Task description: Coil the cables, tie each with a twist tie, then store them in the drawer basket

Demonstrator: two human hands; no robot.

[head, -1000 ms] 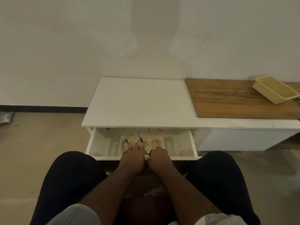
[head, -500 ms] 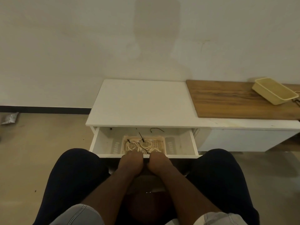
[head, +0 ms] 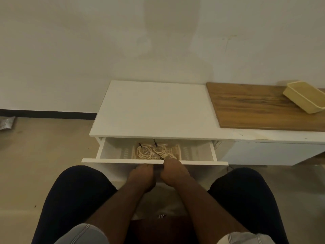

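Note:
The white drawer [head: 154, 161] is pulled out under the white cabinet top. In it sits a cream lattice basket [head: 176, 150] holding three coiled pale cables [head: 144, 151], each tied with a dark twist tie [head: 155, 144]. My left hand [head: 140, 175] touches the drawer's front panel just below its rim, and its fingertips are hidden. My right hand [head: 171, 170] is beside it, with curled fingers reaching over the front rim near the closest coil.
A wooden board [head: 255, 106] lies on the low bench to the right, with a second cream basket [head: 302, 96] on it. My knees flank the drawer. Bare floor lies to the left, with a crumpled wrapper [head: 7, 122] by the wall.
Both hands have come back out of the basket to the drawer's front edge. The coils stay in the basket.

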